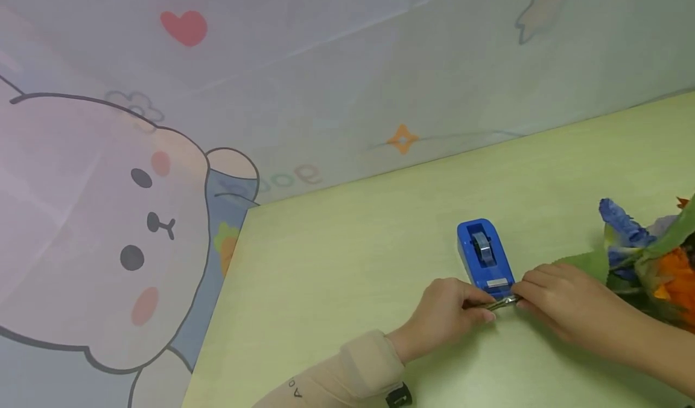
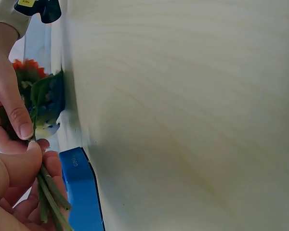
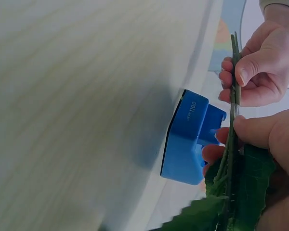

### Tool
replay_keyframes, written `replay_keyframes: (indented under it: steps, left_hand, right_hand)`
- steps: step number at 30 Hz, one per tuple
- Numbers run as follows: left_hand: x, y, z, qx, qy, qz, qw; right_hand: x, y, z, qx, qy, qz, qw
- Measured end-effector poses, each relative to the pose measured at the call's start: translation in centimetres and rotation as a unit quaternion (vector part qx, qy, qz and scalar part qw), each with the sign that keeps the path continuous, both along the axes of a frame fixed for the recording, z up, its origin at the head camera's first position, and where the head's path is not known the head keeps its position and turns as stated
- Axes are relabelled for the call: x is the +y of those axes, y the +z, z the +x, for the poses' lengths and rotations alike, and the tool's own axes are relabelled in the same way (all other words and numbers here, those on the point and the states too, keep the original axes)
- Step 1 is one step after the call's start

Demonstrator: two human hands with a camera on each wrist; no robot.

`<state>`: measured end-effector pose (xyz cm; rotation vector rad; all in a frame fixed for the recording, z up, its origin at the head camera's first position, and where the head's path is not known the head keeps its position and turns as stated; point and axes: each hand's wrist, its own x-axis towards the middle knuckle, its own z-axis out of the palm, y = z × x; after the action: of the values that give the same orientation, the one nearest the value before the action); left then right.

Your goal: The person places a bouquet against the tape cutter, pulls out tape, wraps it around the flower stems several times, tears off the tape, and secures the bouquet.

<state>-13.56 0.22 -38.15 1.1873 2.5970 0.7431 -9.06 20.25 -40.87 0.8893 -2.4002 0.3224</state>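
Note:
A bunch of flowers (image 1: 675, 275) with orange and blue blooms and green leaves lies toward the right, its stems (image 3: 232, 130) bundled together. My left hand (image 1: 447, 311) pinches the stems near their cut ends between thumb and fingers. Closer to the leaves, my right hand (image 1: 575, 305) grips the same stems with thumb and fingertips. A shiny clear strip, looking like tape (image 3: 236, 109), is on the stems between the two hands. Just beyond the hands stands a blue tape dispenser (image 1: 483, 254) with a roll of clear tape in it.
The pale yellow-green table (image 1: 326, 257) extends to the left and behind the dispenser. A printed cloth (image 1: 347, 64) with a cartoon bear and a heart hangs along the table's far and left edges.

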Motion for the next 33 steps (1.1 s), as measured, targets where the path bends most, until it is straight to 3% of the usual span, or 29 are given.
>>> replay_keyframes:
  steps: [14, 21, 28, 33]
  left_hand:
    - [0.22, -0.06, 0.14, 0.002, 0.027, 0.025, 0.9993]
    - [0.28, -0.06, 0.33, -0.039, 0.042, 0.043, 0.9975]
    - [0.25, -0.26, 0.40, -0.052, 0.029, 0.049, 0.9970]
    - [0.16, -0.26, 0.48, -0.100, 0.022, 0.037, 0.9941]
  right_hand:
    - [-0.38, 0.58, 0.18, 0.034, -0.008, -0.022, 0.999]
    - [-0.32, 0.71, 0.17, 0.054, 0.001, -0.036, 0.998]
    - [-0.25, 0.68, 0.20, 0.062, 0.003, -0.035, 0.997]
    - [-0.30, 0.63, 0.20, 0.064, 0.006, -0.039, 0.997]
